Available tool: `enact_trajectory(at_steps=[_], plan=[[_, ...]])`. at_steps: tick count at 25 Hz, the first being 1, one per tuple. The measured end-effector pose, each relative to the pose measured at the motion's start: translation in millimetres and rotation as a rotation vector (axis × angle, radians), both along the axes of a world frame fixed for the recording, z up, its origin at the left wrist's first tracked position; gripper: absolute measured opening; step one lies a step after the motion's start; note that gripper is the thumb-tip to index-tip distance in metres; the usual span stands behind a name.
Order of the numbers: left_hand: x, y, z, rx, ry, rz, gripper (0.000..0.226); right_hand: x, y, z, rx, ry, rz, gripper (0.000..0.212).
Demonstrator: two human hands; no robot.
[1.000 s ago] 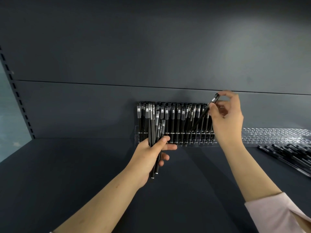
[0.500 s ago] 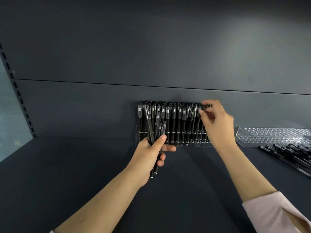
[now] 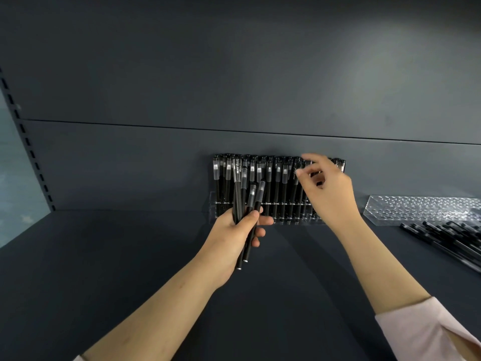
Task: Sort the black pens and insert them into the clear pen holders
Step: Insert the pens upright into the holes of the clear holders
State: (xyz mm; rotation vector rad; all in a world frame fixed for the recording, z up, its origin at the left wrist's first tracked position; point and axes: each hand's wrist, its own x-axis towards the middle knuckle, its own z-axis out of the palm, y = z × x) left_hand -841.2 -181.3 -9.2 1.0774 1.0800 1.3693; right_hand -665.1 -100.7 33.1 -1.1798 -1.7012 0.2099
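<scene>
Left hand (image 3: 234, 230): grips a bundle of pens (image 3: 243, 204), held upright just in front of the holder.
Right hand (image 3: 328, 188): at the pen tops on the holder's right side; fingers loosely curled and blurred, cannot tell if they pinch one.
Holder (image 3: 260, 212): clear, on the shelf (image 3: 104, 256) against the back wall, packed with upright pens.
Second holder (image 3: 416, 207): far right.
Loose pens (image 3: 447, 235): lying before it.

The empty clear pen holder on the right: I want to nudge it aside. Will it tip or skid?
The empty clear holder looks low and wide, so it probably won't tip. Holding no pens, it is likely light and may skid on the smooth shelf. The loose pens lying beside it would probably roll if bumped.
</scene>
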Motion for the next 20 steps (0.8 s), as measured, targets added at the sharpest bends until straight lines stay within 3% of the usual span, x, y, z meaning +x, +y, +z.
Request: enact_trajectory(at_steps=[5, 10, 14, 17, 20], plan=[[0.7, -5.0, 2.0, 0.062, -0.008, -0.089, 0.020, -18.8, -17.1, 4.5, -0.320, 0.212, 0.368, 0.011], [2.7, -7.4, 3.5, 0.072, -0.017, -0.103, 0.019, -17.3, -17.7, 6.2, -0.461, 0.367, 0.478, 0.010], [0.8, -5.4, 0.6, 0.023, -0.047, -0.077, 0.019, -8.4, -12.2, 14.8, -0.363, 0.452, 0.368, 0.013], [-1.0, -2.8, -1.5, -0.008, 0.047, -0.023, 0.018, 6.1, -6.1, 20.5, -0.155, 0.582, 0.143, 0.017], [0.6, -2.1, -4.0, -0.021, 0.118, -0.008, 0.020, 26.9, -3.2, 23.9, 0.099, 0.542, -0.112, 0.015]])
